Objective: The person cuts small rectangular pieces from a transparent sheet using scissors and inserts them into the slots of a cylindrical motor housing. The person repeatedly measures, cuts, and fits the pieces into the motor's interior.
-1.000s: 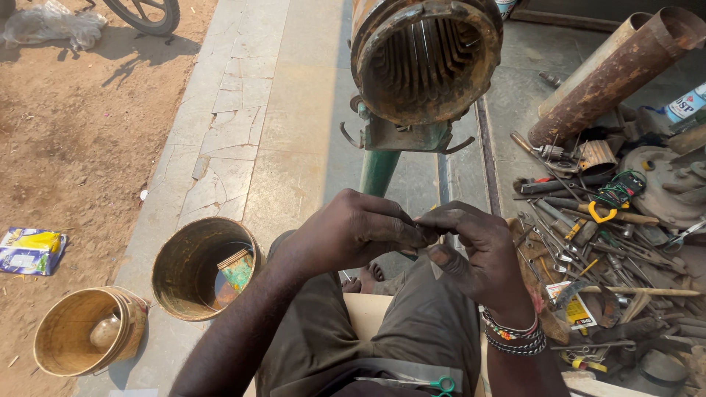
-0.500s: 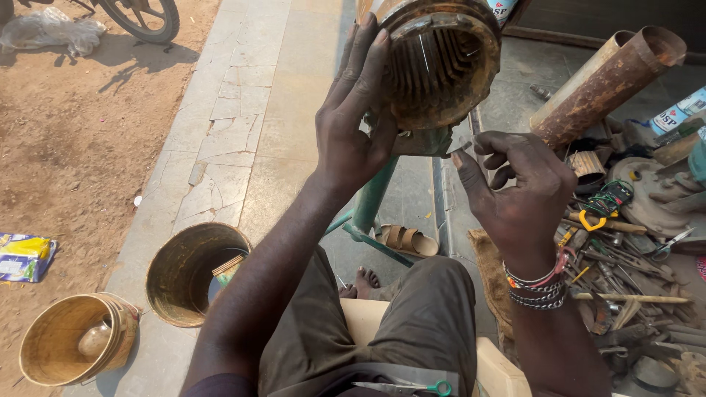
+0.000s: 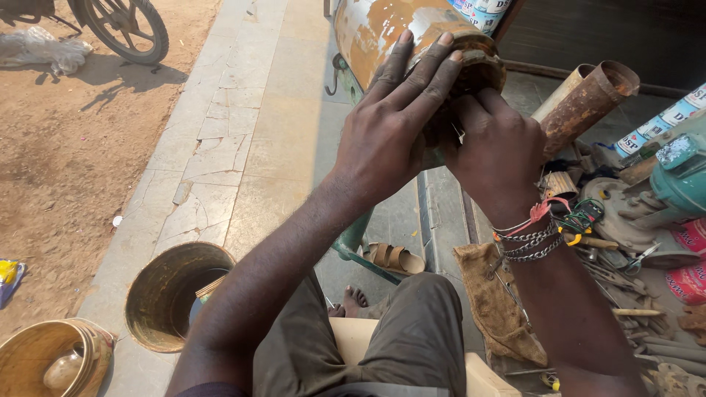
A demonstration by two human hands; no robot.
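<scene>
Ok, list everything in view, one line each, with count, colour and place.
motor housing: one, rusty with pale paint, top centre, on a green stand
rusty pipes: two, brown, upper right
metal tins: two, brass-coloured, lower left pavement
sandal: one, tan, under the stand
rag: one, brown, right of the knee
hand tools: a pile, mixed colours, right floor
wheel: one, black, top left
left hand: fingers spread flat on the housing's rim
right hand: at the housing's open end, bracelets on the wrist; whether it holds anything is hidden
</scene>
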